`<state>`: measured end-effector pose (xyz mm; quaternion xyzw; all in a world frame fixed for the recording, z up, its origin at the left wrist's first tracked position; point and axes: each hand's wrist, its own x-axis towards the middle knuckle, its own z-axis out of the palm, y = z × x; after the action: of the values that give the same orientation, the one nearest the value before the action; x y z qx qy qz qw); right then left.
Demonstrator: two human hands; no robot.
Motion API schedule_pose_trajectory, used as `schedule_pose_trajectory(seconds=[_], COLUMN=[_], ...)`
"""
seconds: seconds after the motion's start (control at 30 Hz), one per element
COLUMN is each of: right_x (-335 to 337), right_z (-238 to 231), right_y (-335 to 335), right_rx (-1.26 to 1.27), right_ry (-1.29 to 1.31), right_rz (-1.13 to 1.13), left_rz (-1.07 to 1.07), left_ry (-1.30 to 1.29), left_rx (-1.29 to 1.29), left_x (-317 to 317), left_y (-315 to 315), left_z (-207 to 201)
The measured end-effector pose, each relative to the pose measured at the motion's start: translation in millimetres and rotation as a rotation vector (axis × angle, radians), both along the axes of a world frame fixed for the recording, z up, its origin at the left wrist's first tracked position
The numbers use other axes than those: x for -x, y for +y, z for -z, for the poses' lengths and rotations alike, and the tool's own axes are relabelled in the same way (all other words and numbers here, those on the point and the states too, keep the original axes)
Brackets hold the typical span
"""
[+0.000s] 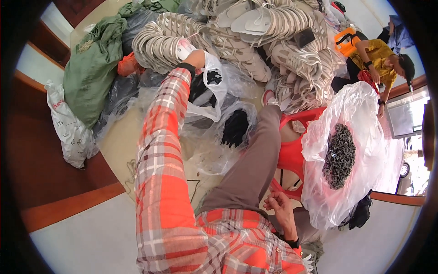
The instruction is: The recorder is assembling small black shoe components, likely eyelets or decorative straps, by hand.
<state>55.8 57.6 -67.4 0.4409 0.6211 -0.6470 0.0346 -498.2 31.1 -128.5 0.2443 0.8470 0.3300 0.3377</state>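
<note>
My left hand (196,59) reaches out to the stacked bundles of beige, strappy shoe pieces (157,45). Its fingers are hidden from view. A white plastic bag (220,93) hangs just beside that hand, with dark items showing inside. Black gloves, as they appear, (235,129) lie in a clear bag below it. Close to my lap, my right hand (281,210) is held with its fingers curled together; whatever they may hold is too small to make out. To its right, a clear plastic bag (365,123) opens around a heap of small dark metal pieces (339,157).
A red plastic stool (290,148) stands by my leg, beside the clear bag. Large green sacks (93,71) and a white sack (68,125) slump at the left. At the far right a person in a yellow shirt (381,52) bends over, near an orange bag (346,42).
</note>
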Motion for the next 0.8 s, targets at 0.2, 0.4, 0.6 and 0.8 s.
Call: schedule_pose_trajectory(seconds=[0.2,0.4,0.6,0.8], right_x=[-14,-29,-33,-15], right_z=[1,3,-30,-90], right_y=[-7,-3,-2,-9], right_rx=[0.012,-0.018,-0.213,-1.046], right_ry=[0.08,0.134,0.299,0.69], right_rz=[-0.083,-0.117,-0.169,-0.193], left_rz=[-0.187,-0.157,0.254,0.695], left_ry=[0.808,0.027,-0.258,-0.218], left_rx=[-0.041,0.07,-0.268,-0.396], left_x=[-2,-71,-239,-371], left_y=[-71,-130,-162,-109], left_z=[40,-15,-134,-172])
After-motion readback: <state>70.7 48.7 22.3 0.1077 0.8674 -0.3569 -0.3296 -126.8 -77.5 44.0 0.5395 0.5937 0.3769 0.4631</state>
